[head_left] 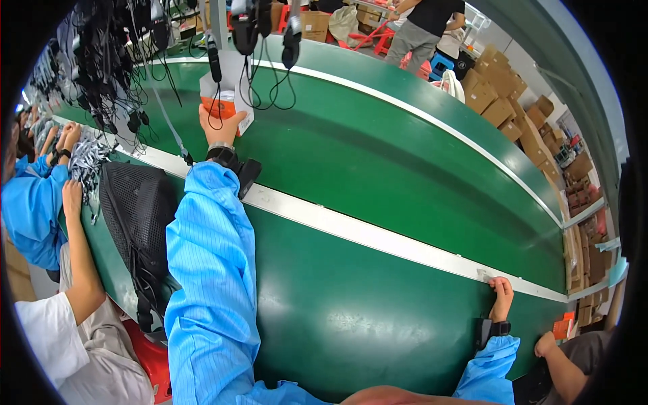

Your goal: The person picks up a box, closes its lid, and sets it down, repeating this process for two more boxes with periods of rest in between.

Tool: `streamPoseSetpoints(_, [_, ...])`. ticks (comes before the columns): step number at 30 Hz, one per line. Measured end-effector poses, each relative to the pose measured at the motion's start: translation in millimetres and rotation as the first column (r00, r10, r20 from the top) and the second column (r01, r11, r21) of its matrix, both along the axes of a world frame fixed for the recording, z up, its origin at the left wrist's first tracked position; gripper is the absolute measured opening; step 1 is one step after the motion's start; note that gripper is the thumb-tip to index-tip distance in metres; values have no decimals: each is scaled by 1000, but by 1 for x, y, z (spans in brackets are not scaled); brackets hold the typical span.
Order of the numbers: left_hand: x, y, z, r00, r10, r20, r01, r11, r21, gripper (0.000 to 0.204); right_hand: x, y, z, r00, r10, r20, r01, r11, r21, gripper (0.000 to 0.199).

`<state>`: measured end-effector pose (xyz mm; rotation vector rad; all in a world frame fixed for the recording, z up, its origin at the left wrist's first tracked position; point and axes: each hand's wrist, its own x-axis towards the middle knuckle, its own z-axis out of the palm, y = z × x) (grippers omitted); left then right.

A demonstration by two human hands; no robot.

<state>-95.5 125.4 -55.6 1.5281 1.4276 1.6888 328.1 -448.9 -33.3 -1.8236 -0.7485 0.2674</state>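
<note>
At the upper left, my left hand is closed around the lower part of a small orange-and-white box, whose tall white flap stands up. The box is over the green belt beyond the white rail. Hanging black lanyards with thin loops dangle in front of it and cover part of it. Far to the right, my right hand has its fingers bent together at the rail's edge, beside a small greyish patch. Whether anything is between these fingers is hidden.
A black mesh bag lies left of my left forearm. Beyond it, people work beside a pile of grey-white straps. At the lower right, another person's hand is near an orange box. Cardboard boxes are stacked behind the belt.
</note>
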Motion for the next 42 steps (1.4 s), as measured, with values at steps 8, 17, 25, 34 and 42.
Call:
streamPoseSetpoints(8, [78,-111,33,954,-298,43,281,933,222,91,3,-9,-6,999,-14,-34,15,999,44,14])
streamPoseSetpoints(17, [134,-341,72,444,-874,198,879,468,96,83,7,-4,-6,996,23,-91,-8,986,168,15])
streamPoseSetpoints(25, [125,-431,55,273,-740,615,961,179,-211,58,-8,2,8,983,122,-138,-88,970,225,15])
streamPoseSetpoints(34, [136,-441,62,302,-806,509,953,251,-168,72,-84,18,38,841,535,-87,-523,843,123,20])
streamPoseSetpoints(42, [140,-466,54,299,-953,49,954,299,-16,85,-148,15,40,832,551,-71,-484,782,393,50])
